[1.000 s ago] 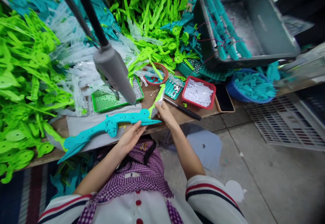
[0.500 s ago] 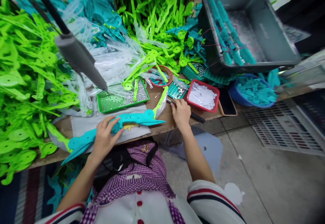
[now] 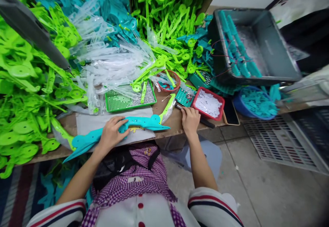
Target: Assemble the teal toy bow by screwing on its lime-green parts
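Observation:
My left hand (image 3: 112,131) is wrapped over the middle of a long turquoise plastic part (image 3: 140,121), pressing it onto a white cloth (image 3: 87,122) at the table's front edge. Lime-green pieces in clear sleeves stick out at both ends of the part: the left green piece (image 3: 63,134) and the right green piece (image 3: 167,109). My right hand (image 3: 190,120) closes over the shaft of what looks like a hammer (image 3: 207,123), lying on the table with its metal end left and black handle right. A grey power screwdriver (image 3: 48,45) hangs at the upper left.
Behind the cloth stands a green tray (image 3: 118,103) of small screws. To its right are a red basket (image 3: 177,79), a turquoise tray (image 3: 184,98), a red box (image 3: 209,103) of white pieces, a phone (image 3: 230,112) and a blue bowl (image 3: 239,105). Green parts (image 3: 23,83) pile up left.
The hanging screwdriver has swung away to the upper left. My right hand has closed over the hammer's shaft. My left hand stays on the turquoise part; the view has shifted slightly.

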Demonstrator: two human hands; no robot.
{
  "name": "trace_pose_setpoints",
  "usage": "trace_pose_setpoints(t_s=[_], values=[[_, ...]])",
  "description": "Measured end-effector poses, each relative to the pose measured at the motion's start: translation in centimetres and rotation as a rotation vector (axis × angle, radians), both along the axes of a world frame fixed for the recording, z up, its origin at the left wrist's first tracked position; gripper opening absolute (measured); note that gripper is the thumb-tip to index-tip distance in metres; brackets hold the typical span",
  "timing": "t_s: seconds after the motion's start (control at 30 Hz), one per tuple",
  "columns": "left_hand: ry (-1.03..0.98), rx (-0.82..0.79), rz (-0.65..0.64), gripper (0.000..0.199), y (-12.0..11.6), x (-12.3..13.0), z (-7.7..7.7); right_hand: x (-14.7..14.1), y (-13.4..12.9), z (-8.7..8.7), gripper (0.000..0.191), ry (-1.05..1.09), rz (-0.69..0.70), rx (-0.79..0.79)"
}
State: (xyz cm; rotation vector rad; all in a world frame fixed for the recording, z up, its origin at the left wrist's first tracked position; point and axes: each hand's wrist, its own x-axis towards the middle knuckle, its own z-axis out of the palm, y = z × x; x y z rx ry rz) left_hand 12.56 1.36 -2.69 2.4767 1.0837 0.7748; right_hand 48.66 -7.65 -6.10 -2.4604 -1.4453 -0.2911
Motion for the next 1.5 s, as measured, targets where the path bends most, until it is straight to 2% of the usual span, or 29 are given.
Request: trace_pose_setpoints(t_s=[0.17, 0.23, 0.3, 0.37, 0.43, 0.53, 0.63, 0.67, 0.73, 0.83, 0.93, 1.03, 1.2, 1.3, 1.5], values=[[-0.005, 0.0, 0.03, 0.028, 0.6, 0.2, -0.5, -0.1, -0.1, 0.2, 0.032, 0.016, -0.038, -0.023], [0.007, -0.009, 0.028, 0.027, 0.6, 0.2, -0.6, -0.5, -0.6, 0.8, 0.032, 0.054, -0.037, -0.001], [0.021, -0.021, 0.031, 0.026, 0.6, 0.2, -0.7, -1.7, -0.8, 2.1, 0.033, 0.122, -0.01, 0.107], [0.035, -0.034, 0.038, 0.025, 0.5, 0.3, -0.8, -3.8, 0.3, 4.3, 0.035, 0.245, 0.078, 0.288], [0.045, -0.041, 0.045, 0.026, 0.5, 0.4, -0.8, -6.8, 3.2, 6.9, 0.038, 0.433, 0.255, 0.438], [0.057, -0.042, 0.049, 0.028, 0.5, 0.4, -0.9, -11.8, 10.0, 10.8, 0.058, 0.682, 0.601, 0.509], [0.072, -0.064, 0.054, 0.03, 0.4, 0.4, -0.9, -15.5, 16.0, 13.4, 0.069, 0.993, 0.915, 0.395], [0.073, -0.072, 0.056, 0.03, 0.3, 0.5, -0.9, -16.3, 17.2, 13.9, 0.07, 1.081, 0.972, 0.339], [0.07, -0.081, 0.065, 0.031, 0.3, 0.5, -0.9, -17.2, 18.3, 14.4, 0.068, 1.212, 0.997, 0.269], [0.062, -0.074, 0.081, 0.029, 0.2, 0.6, -0.8, -17.4, 18.2, 14.3, 0.063, 1.303, 0.915, 0.241], [0.058, -0.067, 0.088, 0.028, 0.1, 0.7, -0.7, -17.3, 17.6, 13.4, 0.056, 1.268, 0.825, 0.251], [0.056, -0.058, 0.086, 0.028, 0.0, 0.8, -0.8, -17.7, 17.6, 11.8, 0.047, 1.208, 0.69, 0.376], [0.055, -0.052, 0.094, 0.027, -0.1, 0.8, -1.1, -18.4, 18.4, 8.9, 0.047, 1.264, 0.471, 0.531], [0.047, -0.049, 0.088, 0.028, -0.1, 0.8, -1.1, -18.6, 18.8, 7.5, 0.046, 1.286, 0.453, 0.623], [0.059, -0.08, 0.098, 0.027, -0.1, 0.9, -0.9, -18.7, 19.0, 6.1, 0.047, 1.356, 0.551, 0.737]])
